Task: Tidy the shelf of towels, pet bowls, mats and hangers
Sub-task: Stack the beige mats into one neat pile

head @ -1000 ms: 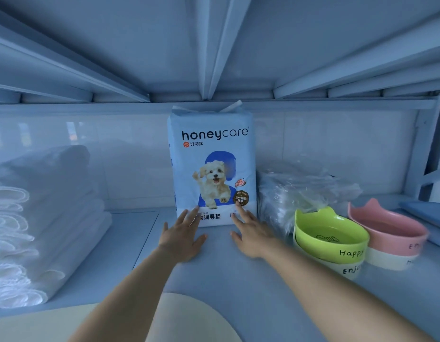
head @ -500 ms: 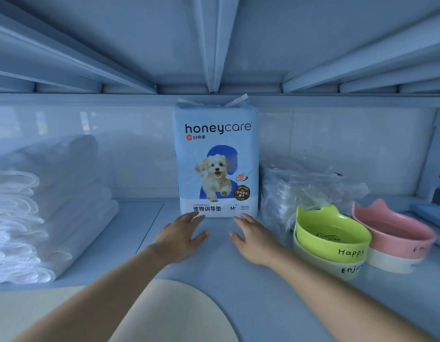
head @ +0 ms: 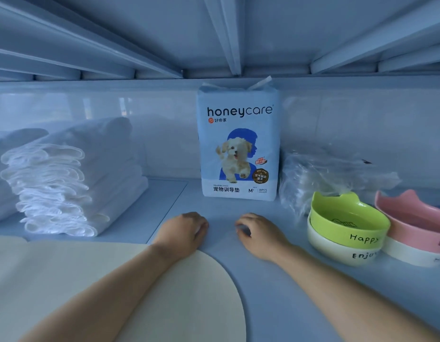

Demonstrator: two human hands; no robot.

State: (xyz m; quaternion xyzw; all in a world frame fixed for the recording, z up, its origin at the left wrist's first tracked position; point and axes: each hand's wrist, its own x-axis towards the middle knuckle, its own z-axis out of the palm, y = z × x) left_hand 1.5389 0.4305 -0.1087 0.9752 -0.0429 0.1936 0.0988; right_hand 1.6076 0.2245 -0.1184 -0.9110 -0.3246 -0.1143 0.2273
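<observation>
Left hand (head: pixel 182 230) and right hand (head: pixel 260 234), fingers curled, hold nothing.

Soft, cool, bluish light fills everything. The wall (head: pixel 95 107) left of the pad pack (head: pixel 238 149) shines with pale glare. Beams (head: pixel 223 33) above the pack bend toward the edges.

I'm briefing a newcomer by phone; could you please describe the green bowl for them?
On the shelf, find the tall honeycare pack at the back. Right of it and nearer stand two bowl stacks. Yours is the green bowl, marked Happy; the pink bowl tops the other.
</observation>
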